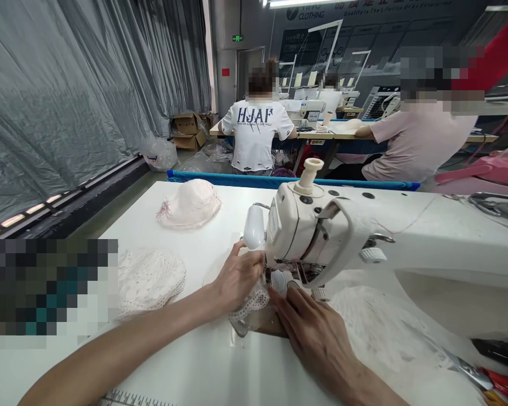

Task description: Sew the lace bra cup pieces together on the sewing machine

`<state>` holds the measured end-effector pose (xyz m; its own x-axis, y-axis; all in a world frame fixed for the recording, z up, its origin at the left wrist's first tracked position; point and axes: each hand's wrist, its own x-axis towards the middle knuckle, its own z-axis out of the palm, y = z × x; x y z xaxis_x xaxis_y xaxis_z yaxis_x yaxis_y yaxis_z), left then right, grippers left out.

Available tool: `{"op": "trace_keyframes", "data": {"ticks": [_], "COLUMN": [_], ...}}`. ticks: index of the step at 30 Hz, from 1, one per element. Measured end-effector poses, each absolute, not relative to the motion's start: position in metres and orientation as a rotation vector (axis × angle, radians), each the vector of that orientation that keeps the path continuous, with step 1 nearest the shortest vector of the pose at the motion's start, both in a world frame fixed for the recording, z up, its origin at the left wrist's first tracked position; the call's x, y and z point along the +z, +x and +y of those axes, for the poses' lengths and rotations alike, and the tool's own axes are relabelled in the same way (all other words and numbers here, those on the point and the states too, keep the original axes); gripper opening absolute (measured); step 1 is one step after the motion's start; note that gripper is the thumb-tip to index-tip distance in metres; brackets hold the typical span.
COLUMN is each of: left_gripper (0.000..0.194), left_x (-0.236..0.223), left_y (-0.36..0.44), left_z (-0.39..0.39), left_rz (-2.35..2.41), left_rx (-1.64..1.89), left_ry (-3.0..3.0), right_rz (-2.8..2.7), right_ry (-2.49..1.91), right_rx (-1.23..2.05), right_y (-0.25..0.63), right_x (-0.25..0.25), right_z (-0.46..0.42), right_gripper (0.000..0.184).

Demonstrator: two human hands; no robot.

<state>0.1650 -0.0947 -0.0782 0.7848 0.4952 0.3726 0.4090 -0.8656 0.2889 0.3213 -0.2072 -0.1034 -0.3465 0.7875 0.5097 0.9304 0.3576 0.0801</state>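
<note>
A ruler (pixel 135 399) lies at the table's near edge. To the right, red-handled scissors (pixel 476 373) rest against loose white cloth (pixel 380 327); a tug on that cloth could snag it on them.

The right hand (pixel 310 324) bends low, fingers close together, tips beside the lace piece (pixel 257 299); the left hand (pixel 239 276) curls over it from the other side. Whether either pinches it cannot be told, since the sewing machine (pixel 406 231) covers some fingertips. The lace sits between them, by the needle area. Fingers so close could be caught if they slid inward, and uneven pulling could pucker the soft edge.

Beyond the left forearm lie a lace pile (pixel 152 279) and a pale pink hat-shaped piece (pixel 190 203). Farther off, past a blue bar (pixel 237 180), a person in a white shirt (pixel 256 135) sits at another table.
</note>
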Motion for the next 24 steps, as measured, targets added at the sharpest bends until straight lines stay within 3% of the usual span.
{"op": "trace_keyframes", "data": {"ticks": [9,24], "left_gripper": [0.022,0.022], "left_x": [-0.071,-0.084], "left_y": [0.146,0.148], "left_z": [-0.153,-0.138], "left_rz": [0.613,0.739], "left_rx": [0.699,0.651], "left_ry": [3.156,3.207], "right_rz": [-2.167,-2.123], "right_ry": [-1.430,-1.413], "right_rx": [-0.446,-0.446], "right_y": [0.316,0.318], "right_x": [-0.098,-0.103], "right_z": [-0.214,-0.211], "right_gripper": [0.029,0.034]}}
